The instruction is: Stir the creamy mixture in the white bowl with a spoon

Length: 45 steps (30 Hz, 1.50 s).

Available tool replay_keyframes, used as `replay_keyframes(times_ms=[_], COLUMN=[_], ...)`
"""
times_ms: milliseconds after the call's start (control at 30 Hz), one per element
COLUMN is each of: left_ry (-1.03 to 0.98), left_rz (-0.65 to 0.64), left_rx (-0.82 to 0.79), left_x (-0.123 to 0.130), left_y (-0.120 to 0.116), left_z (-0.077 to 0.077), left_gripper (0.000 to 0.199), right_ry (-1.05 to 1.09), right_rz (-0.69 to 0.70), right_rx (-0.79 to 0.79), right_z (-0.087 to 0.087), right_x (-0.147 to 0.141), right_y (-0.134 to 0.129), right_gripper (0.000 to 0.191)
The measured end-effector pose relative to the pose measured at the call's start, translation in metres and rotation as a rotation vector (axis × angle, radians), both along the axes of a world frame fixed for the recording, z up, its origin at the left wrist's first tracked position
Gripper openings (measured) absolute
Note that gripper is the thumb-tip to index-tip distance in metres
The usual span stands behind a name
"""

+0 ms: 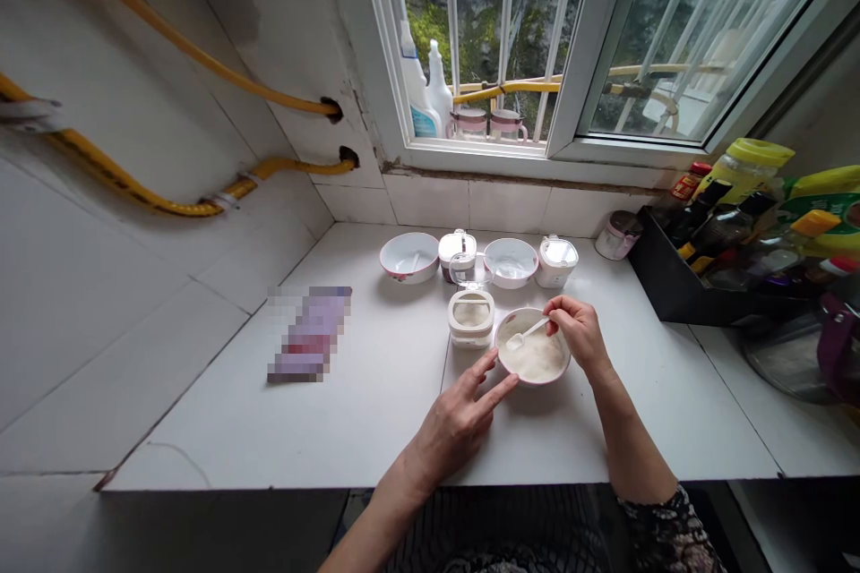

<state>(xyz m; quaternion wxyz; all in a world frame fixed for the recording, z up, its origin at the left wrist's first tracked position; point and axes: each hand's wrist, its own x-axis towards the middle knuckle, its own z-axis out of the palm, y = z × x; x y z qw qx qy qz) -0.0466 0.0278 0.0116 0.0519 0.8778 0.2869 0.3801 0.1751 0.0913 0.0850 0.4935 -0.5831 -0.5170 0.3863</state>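
Observation:
A bowl (537, 376) of pale powdery stuff sits near the counter's middle. My right hand (579, 333) pinches the handle of a small white spoon (516, 341), whose head is over the powder inside the bowl. With fingers spread, my left hand (463, 416) touches the bowl's left and near rim with its fingertips and holds nothing. Just left of the bowl stands an opened square container (471, 336) with pale contents. Behind are a lidded container (458, 246), another lidded container (557, 264), a white bowl (409, 258) and a second white bowl (511, 263).
At the right, a black box (699, 291) holds bottles, beside a jar (618, 235) and a glass-sided pot (779, 367). A blurred purple packet (310, 336) lies on the left of the white counter (376, 430). A wall and window bound the back.

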Motion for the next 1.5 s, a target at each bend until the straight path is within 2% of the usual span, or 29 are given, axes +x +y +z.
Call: replay_keyframes(times_ms=[233,367,467,633,700,733,800,867,933,1000,1100,1233,1367,1500], left_ry=[0.018,0.010,0.000,-0.028,-0.025,-0.020,-0.013,-0.005,0.005,0.017,0.026,0.010,0.004,0.007], left_rz=[-0.002,-0.006,0.000,-0.003,-0.002,-0.001,-0.002,-0.006,-0.004,0.000,0.001,0.000,-0.004,-0.003], left_rx=[-0.011,-0.001,0.011,0.013,0.010,0.010,0.011,0.004,-0.001,-0.010,-0.020,-0.022,-0.017,-0.021], left_x=[0.000,0.000,0.001,0.003,0.003,0.003,0.002,0.002,0.001,0.000,-0.001,-0.001,-0.001,-0.001], left_y=[0.001,0.001,0.002,0.002,0.002,0.002,0.001,0.001,0.001,0.001,0.000,0.000,0.000,0.000], left_z=[-0.001,-0.003,-0.002,0.000,0.000,0.000,-0.001,-0.001,-0.001,0.000,0.000,-0.001,-0.001,0.000], left_gripper=[0.067,0.068,0.069,0.067,0.067,0.068,0.069,0.069,0.067,0.068,0.069,0.068,0.067,0.068], right_ry=[0.224,0.235,0.078,-0.524,-0.607,-0.590,-0.472,-0.311,-0.202,-0.231,-0.414,-0.553,-0.495,-0.304], right_rz=[-0.001,-0.004,0.029,0.247,0.280,0.250,0.139,0.035,-0.008,-0.008,0.053,0.170,0.200,0.155], right_rx=[-0.011,0.096,0.276,0.699,0.776,0.781,0.724,0.603,0.486,0.426,0.376,0.354,0.283,0.159], right_z=[0.002,0.004,0.003,-0.002,-0.002,-0.001,0.001,0.004,0.005,0.005,0.002,-0.003,-0.003,0.001], right_x=[0.003,-0.011,-0.027,-0.042,-0.042,-0.041,-0.037,-0.029,-0.016,-0.004,0.008,0.002,-0.008,-0.006], right_y=[0.005,0.008,0.006,0.001,0.000,-0.001,-0.002,-0.002,-0.003,-0.003,-0.003,-0.003,-0.005,-0.005], right_gripper=[0.010,0.011,0.013,0.015,0.018,0.019,0.015,0.012,0.011,0.012,0.014,0.018,0.019,0.015])
